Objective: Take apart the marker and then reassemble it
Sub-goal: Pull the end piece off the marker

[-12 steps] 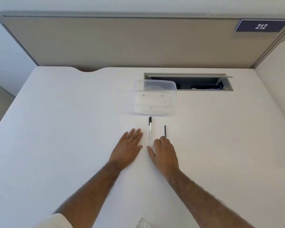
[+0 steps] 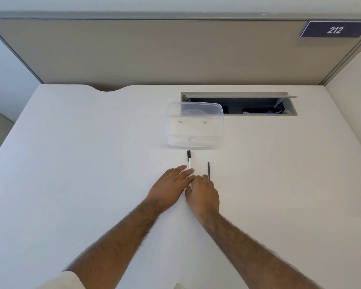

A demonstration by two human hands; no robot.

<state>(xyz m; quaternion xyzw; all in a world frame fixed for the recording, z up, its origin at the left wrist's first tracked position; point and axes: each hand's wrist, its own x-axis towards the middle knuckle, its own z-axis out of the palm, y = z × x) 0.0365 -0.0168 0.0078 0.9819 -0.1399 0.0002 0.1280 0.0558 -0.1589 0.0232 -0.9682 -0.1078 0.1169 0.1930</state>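
Note:
A white marker body with a black far end (image 2: pixel 189 160) lies on the white desk (image 2: pixel 92 163), pointing away from me. A thin dark rod (image 2: pixel 208 170) lies parallel to it, a little to the right. My left hand (image 2: pixel 169 187) reaches in from the left, its straight fingers resting across the marker's near part. My right hand (image 2: pixel 203 195) has its fingers curled over the marker's near end, which is hidden; its knuckles touch the rod's near end. The two hands touch each other.
A clear plastic box (image 2: pixel 194 125) with a loose lid stands just beyond the marker. Behind it is an open cable hatch (image 2: pixel 240 104) in the desk. A beige partition (image 2: pixel 154 51) closes off the far edge.
My left hand has slid to the right, from flat on the desk beside the marker onto the marker, and now meets my right hand. The marker, the rod and my right hand stay in place.

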